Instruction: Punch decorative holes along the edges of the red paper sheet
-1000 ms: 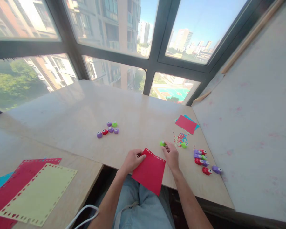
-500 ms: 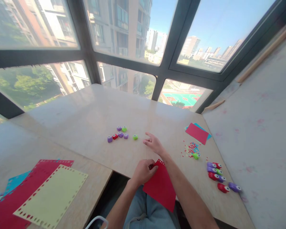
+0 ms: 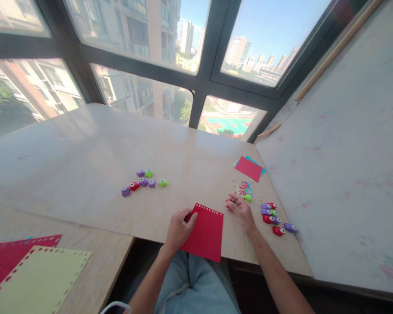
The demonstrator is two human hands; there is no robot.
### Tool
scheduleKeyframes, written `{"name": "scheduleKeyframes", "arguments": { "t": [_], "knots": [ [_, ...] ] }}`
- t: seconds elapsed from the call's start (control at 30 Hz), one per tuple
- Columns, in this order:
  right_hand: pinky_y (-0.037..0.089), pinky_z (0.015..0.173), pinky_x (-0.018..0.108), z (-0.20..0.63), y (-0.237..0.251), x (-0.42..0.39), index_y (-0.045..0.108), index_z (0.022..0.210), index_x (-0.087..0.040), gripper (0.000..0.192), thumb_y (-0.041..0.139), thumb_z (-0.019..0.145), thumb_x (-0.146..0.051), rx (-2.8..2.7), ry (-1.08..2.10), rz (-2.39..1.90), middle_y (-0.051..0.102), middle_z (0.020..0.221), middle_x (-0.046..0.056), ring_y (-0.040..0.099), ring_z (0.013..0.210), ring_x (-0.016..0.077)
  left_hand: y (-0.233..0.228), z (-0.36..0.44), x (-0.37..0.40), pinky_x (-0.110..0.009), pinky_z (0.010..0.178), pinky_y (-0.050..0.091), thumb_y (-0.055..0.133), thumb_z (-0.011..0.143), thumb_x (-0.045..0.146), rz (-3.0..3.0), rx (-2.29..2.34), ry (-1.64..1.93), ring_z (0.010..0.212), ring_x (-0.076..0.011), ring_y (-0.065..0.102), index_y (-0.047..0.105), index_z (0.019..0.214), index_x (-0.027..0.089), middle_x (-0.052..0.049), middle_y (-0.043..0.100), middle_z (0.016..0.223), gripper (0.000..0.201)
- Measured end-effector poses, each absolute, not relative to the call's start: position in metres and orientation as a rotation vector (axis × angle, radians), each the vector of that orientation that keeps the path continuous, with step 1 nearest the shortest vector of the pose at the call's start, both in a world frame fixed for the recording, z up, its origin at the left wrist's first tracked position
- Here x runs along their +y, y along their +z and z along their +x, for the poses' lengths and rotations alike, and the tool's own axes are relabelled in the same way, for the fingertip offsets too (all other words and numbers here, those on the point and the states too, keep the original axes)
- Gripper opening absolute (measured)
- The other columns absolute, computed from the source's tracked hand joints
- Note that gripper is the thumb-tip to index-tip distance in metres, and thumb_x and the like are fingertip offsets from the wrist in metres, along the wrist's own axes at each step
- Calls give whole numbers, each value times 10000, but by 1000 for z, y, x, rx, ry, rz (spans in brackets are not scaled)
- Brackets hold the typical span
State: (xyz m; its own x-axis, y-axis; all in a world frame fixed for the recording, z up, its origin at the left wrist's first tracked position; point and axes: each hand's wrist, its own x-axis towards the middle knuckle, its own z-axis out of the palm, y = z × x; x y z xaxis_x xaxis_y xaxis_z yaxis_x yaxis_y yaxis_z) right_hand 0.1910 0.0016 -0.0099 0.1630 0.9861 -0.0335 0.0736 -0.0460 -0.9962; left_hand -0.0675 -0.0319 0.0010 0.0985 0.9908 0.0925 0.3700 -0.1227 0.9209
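My left hand (image 3: 179,229) is closed on the left edge of a red sheet of paper (image 3: 207,235), whose top edge carries a row of punched holes. The sheet lies partly over the table's front edge and my lap. To its right, my right hand (image 3: 241,213) is open, with fingers loosely bent and nothing visible in them. Just beyond those fingers is a green craft punch (image 3: 248,198), beside a scatter of red, blue and yellow paper bits (image 3: 244,188). Another green punch (image 3: 163,183) sits left of centre, near a purple punch (image 3: 152,183).
Several red, purple and green punches stand at right, including a red punch (image 3: 278,230) and a purple punch (image 3: 290,227). A red card (image 3: 249,168) tops a small stack at back right. Hole-edged yellow paper (image 3: 41,279) overlaps red paper (image 3: 6,261) at left. Windows and a wall border the table.
My right hand has moved right, from near the lone green punch to beside the paper bits. The red sheet, still in my left hand, is turned straighter and less covered. The view has swung right.
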Motion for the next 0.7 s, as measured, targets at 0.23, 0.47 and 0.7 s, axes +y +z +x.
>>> {"name": "scheduleKeyframes", "arguments": {
  "t": [0.23, 0.47, 0.7],
  "knots": [
    [480, 509, 299, 214, -15, -17, 484, 1318, -167, 600, 612, 808, -457, -977, 585, -1574, 617, 857, 51, 572, 611, 176, -2, -62, -29, -248, 591, 355, 520, 869, 403, 1587, 1449, 1043, 614, -152, 534, 644, 762, 173, -23, 646, 682, 282],
    [462, 667, 334, 231, -16, -4, 562, 1233, -87, 529, 518, 809, -399, -1022, 89, -1761, 617, 767, 59, 552, 652, 199, 1, -60, -29, -250, 600, 364, 506, 881, 408, 1665, 1494, 984, 617, -157, 547, 651, 788, 180, -27, 659, 703, 286],
    [395, 670, 330, 241, -18, 2, 620, 1227, -115, 512, 510, 828, -416, -1262, 46, -2086, 656, 719, 70, 566, 668, 238, -3, -61, -30, -258, 621, 377, 480, 897, 428, 1746, 1519, 932, 635, -159, 553, 632, 797, 179, -25, 653, 712, 309]
  ]
}}
